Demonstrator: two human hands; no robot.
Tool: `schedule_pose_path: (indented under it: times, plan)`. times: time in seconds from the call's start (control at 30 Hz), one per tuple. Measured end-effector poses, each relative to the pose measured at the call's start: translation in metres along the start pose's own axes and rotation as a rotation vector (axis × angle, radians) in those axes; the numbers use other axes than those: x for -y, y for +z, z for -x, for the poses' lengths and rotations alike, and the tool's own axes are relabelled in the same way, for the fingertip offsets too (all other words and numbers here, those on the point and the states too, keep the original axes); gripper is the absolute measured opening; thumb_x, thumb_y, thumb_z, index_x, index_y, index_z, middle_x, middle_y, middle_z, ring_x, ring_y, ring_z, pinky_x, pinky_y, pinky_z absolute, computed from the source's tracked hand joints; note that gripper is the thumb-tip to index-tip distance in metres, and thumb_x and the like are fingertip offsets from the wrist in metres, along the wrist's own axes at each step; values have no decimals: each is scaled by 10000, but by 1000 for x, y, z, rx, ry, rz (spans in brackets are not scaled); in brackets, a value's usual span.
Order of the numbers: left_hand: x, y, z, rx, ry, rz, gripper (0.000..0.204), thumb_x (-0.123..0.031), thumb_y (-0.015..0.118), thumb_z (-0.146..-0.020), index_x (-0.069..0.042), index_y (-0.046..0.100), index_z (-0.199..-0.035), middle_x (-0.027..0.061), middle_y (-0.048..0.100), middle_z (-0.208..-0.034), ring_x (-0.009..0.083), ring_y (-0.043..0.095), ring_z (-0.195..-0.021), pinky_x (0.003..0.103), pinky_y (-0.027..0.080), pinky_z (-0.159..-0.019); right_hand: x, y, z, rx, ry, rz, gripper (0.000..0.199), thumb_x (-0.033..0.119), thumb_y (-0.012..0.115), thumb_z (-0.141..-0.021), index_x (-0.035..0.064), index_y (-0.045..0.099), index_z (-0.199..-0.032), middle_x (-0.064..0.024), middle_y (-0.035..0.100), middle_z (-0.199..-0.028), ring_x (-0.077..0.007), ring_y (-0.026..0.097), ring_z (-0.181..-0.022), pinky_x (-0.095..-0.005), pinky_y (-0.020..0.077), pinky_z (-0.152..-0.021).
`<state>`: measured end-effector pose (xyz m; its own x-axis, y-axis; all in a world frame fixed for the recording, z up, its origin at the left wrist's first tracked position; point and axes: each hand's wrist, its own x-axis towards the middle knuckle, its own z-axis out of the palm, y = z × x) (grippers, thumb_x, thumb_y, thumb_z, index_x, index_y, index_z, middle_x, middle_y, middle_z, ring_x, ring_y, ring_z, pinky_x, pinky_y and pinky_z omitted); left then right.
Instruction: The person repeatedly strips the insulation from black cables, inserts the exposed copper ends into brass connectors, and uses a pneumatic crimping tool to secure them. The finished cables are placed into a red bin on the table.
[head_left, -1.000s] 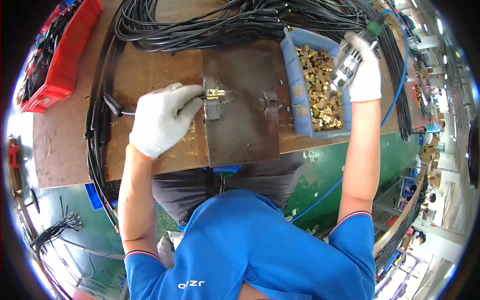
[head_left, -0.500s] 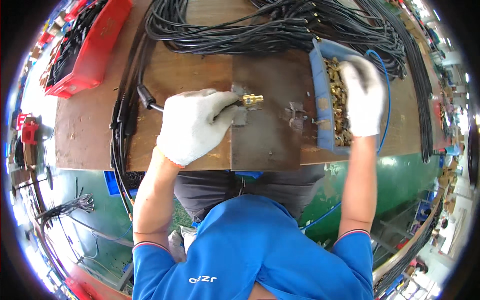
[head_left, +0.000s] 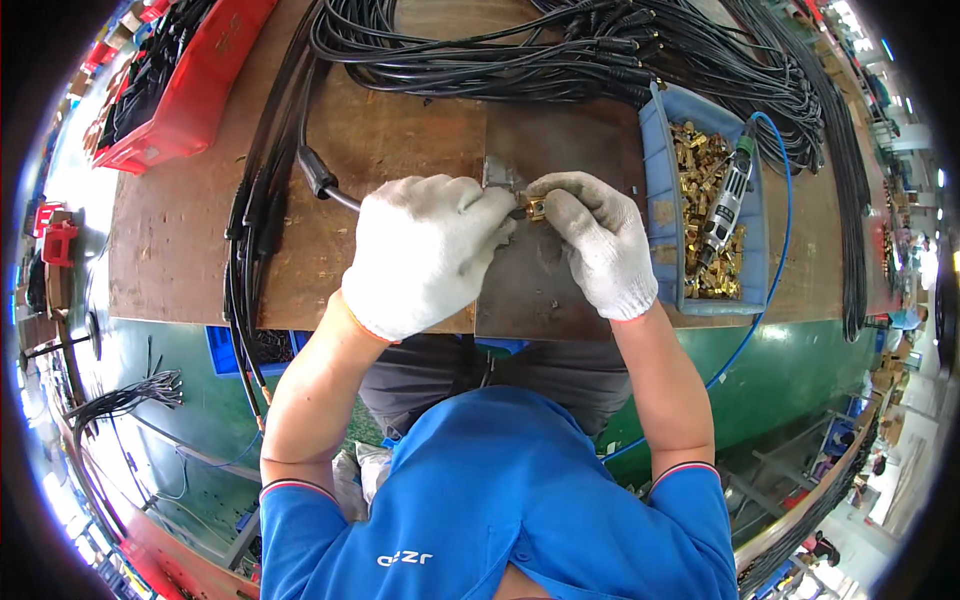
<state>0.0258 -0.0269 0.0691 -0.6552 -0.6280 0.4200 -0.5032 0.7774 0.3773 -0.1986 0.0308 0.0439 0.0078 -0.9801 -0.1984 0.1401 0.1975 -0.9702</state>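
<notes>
We see knitted white cloth gloves, a shiny brass fitting [head_left: 536, 208], a dull grey metal plate [head_left: 560, 150], a scuffed matt wooden bench [head_left: 180, 240], and a blue plastic bin [head_left: 662, 210].

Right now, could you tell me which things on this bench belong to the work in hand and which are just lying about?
In use:
- left hand and right hand, both gloved, meeting on a small brass fitting
- black cable leading under the left hand
- dark metal plate beneath

Lying about:
- blue bin of brass parts
- power screwdriver resting in it
- red crate
- cable bundle
</notes>
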Motion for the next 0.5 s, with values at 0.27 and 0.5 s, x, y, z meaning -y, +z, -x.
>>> schedule_pose_path:
  times: [0.27,0.5]
  plan:
    - [6,-17,-2,-143,-55,-40,270,-95,796,-875,-75,788,-1144,142,761,-1019,352,733,-927,421,588,-827,16,11,-7,-128,-251,253,213,148,674,-1084,-6,771,-1193,-15,769,-1009,-66,663,-933,-234,527,-842]
    - [53,-96,-11,-27,-285,-308,349,-40,694,-921,-83,754,-1262,146,746,-1239,357,702,-1157,446,566,-1002,35,-5,-18,-209,-270,-54,252,231,731,-1069,10,760,-1185,-51,752,-892,-101,660,-689,-265,525,-614]
